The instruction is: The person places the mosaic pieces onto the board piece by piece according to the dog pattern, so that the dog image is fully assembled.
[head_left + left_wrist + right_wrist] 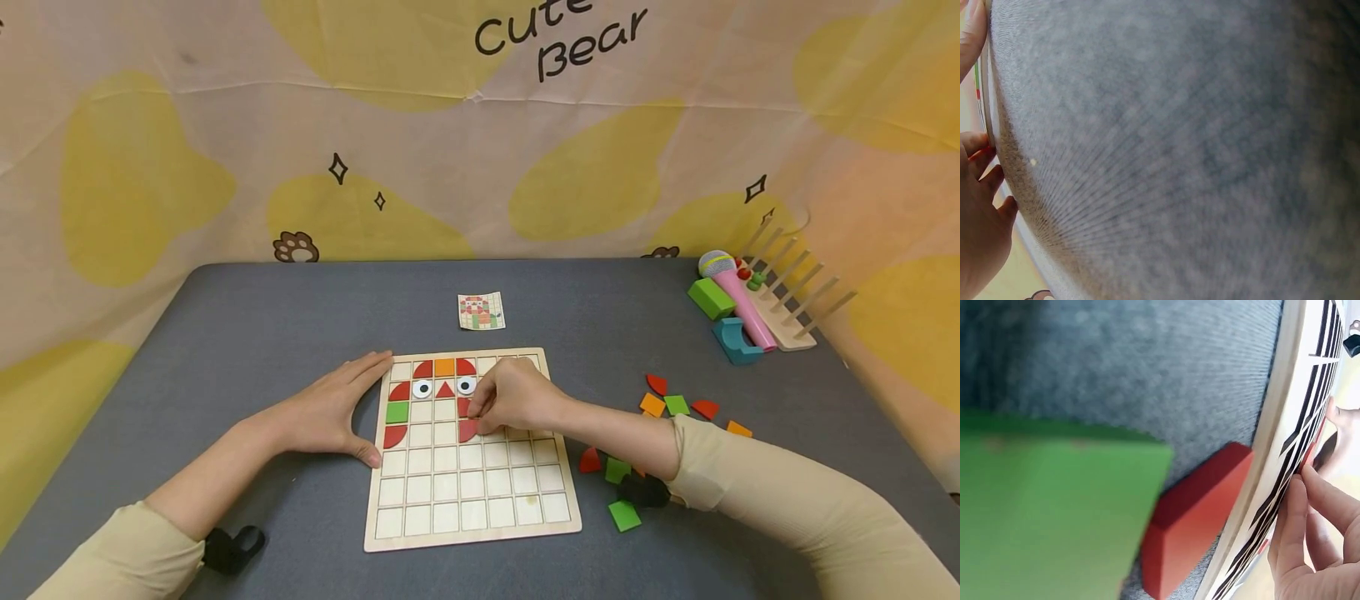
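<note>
A square wooden grid board lies on the table. On its upper left cells sit red pieces, an orange square, a green square, a red triangle and two round eye pieces. My left hand rests along the board's left edge, fingers straight, thumb and fingers spread apart. Above the grid, my right hand pinches a red quarter-circle piece between thumb and fingers, at a cell below the right eye. That hand hides the cells under it.
A small picture card lies behind the board. Right of the board are scattered loose pieces, including a green square and a red quarter-circle. At the far right stand a pink toy microphone, a green block, a teal arch and a pegged rack.
</note>
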The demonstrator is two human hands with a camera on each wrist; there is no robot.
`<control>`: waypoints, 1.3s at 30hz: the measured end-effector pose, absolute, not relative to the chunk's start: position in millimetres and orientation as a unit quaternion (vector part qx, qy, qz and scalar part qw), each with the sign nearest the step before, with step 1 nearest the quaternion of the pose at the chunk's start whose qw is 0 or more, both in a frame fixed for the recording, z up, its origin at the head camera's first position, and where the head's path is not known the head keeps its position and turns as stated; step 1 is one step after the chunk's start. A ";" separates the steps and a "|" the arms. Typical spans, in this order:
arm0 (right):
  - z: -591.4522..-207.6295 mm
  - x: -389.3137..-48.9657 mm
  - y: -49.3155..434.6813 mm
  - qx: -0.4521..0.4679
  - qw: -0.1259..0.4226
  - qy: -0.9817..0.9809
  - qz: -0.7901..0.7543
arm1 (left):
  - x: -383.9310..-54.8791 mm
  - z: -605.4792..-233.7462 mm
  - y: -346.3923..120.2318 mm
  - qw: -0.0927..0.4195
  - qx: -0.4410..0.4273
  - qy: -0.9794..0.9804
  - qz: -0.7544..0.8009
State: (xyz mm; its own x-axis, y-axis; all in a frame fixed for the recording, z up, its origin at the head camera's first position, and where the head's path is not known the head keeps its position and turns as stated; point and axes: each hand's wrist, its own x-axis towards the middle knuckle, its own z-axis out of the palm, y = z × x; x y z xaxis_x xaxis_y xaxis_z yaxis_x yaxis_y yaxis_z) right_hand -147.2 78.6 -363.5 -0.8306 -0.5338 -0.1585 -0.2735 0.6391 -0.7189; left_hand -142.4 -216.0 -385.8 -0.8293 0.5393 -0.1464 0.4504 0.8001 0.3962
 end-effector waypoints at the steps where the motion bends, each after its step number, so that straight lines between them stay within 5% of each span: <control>1: -363.4 -147.5 78.8 -0.230 0.182 0.886 -0.359 | -142.4 -385.6 -216.0 0.127 0.263 0.940 0.176; 28: -356.4 -151.2 79.5 -0.316 0.179 0.874 -0.322 | -143.4 -386.7 -218.9 0.126 0.267 0.939 0.175; 39: -334.8 -177.8 147.3 -0.306 0.173 0.887 -0.300 | -143.2 -387.6 -218.2 0.125 0.266 0.940 0.173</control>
